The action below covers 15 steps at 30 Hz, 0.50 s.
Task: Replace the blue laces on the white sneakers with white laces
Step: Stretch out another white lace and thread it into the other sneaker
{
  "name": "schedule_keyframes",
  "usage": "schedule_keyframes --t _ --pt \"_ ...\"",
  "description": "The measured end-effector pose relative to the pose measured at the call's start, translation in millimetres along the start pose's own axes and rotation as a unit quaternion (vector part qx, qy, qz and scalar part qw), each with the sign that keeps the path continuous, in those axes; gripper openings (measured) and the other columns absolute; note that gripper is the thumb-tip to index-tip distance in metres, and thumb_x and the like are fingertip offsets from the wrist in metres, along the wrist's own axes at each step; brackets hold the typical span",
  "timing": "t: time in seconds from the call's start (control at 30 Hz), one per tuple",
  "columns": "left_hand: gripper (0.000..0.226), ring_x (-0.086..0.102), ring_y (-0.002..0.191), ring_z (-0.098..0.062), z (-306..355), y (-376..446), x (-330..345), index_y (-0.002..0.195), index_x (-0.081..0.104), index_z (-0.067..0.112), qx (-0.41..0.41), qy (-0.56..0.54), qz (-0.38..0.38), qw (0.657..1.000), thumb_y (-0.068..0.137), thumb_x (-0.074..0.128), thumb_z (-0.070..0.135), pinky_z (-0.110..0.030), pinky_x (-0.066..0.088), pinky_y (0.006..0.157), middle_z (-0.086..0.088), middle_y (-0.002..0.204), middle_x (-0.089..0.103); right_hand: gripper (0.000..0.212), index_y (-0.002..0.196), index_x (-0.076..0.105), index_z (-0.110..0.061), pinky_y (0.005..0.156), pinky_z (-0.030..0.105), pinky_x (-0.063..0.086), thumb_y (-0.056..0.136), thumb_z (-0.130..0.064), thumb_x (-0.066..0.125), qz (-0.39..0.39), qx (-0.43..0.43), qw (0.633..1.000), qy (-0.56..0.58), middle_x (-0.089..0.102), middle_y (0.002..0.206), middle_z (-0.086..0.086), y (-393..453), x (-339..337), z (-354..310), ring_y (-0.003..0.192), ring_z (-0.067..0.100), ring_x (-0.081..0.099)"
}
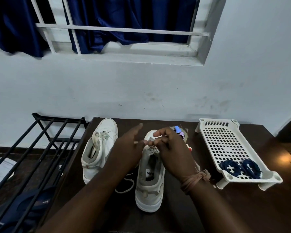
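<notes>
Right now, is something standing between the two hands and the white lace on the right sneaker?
No. Both the left hand and right hand are already at the white lace over the right sneaker. The blue laces lie aside on the white rack.
</notes>
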State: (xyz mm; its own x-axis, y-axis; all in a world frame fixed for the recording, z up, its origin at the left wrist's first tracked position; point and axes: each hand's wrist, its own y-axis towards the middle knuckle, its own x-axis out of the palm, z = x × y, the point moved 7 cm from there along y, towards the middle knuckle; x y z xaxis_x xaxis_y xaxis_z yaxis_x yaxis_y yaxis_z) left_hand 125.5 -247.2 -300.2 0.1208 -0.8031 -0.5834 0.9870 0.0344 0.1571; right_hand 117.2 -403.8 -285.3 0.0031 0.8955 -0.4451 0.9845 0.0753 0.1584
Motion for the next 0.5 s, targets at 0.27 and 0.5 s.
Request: schedule_keyframes --t 0.27,0.5 --pt "0.019 0.07 0.084 -0.004 22 -2 -3 0.101 0.08 0.031 0.14 -0.013 0.0 0.99 0.088 0.066 0.028 -0.037 0.054 0.081 0.015 0.088 0.076 0.01 0.085 0.067 -0.018 0.075 0.037 0.055 0.085 -0.014 0.076 0.01 0.013 0.998 0.057 0.073 0.073 0.003 2 -12 1 0.074 0.019 0.071" --pt "0.033 0.07 0.1 -0.004 17 -1 -5 0.118 0.073 0.034 0.126 -0.024 0.026 0.991 0.086 0.066 0.031 -0.041 0.056 0.09 0.015 0.108 0.075 0.016 0.092 0.065 -0.02 0.082 0.037 0.056 0.086 -0.007 0.071 0.013 0.018 0.997 0.068 0.076 0.075 -0.005 3 -8 5 0.08 0.01 0.072"
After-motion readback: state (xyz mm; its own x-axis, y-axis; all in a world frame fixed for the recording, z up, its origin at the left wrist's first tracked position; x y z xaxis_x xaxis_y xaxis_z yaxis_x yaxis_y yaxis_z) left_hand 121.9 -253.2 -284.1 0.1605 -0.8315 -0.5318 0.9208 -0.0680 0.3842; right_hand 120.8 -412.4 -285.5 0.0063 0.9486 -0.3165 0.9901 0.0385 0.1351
